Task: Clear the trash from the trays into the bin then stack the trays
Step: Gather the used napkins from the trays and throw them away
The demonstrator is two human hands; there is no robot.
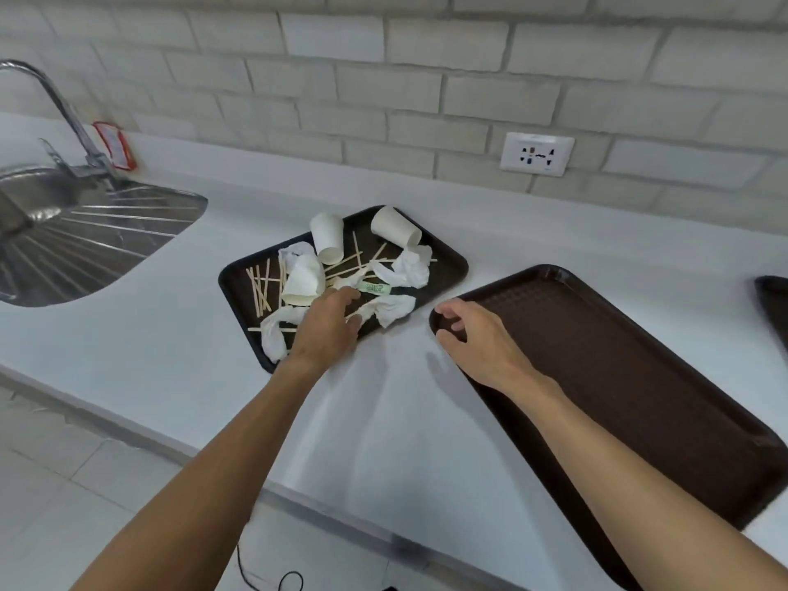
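A dark brown tray (443, 266) lies on the white counter and holds trash: white paper cups (326, 238), crumpled napkins (409, 268), wooden stir sticks (260, 285) and a green packet (375, 287). My left hand (328, 322) reaches over the tray's near edge with its fingers extended above the napkins and sticks, holding nothing that I can see. To the right lies a second, bare brown tray (618, 377). My right hand (473, 334) hovers at that tray's near left corner with loosely curled fingers, holding nothing.
A steel sink (85, 241) with a tap (55, 104) sits at the left. The edge of a third dark tray (774, 305) shows at the far right. A wall socket (537, 154) is on the brick wall. No bin is in view.
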